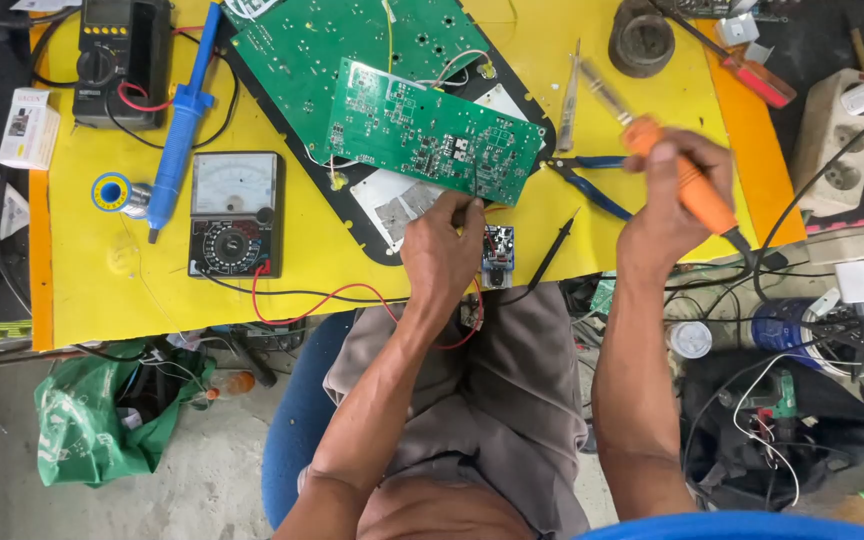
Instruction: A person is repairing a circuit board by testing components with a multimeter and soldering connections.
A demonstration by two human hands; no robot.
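Hands over yellow benchtop (92, 290), near its front edge. Left hand (442, 250) w/ fingers pinched together on lower edge of small green circuit board (432, 132), which lies mid-bench atop a larger board (302, 50). Right hand (670, 195) clamped round orange soldering iron (687, 180), tip raised toward back edge. Blue pliers (587, 180) between hands.

A yellow tabletop (102, 290) with orange edges carries two green circuit boards (427, 130) stacked on a dark panel, an analog multimeter (235, 215), a black digital meter (122, 55), a blue desoldering pump (180, 120), a solder spool (112, 192), blue-handled pliers (587, 180), a red screwdriver (747, 68) and a small white box (28, 128).
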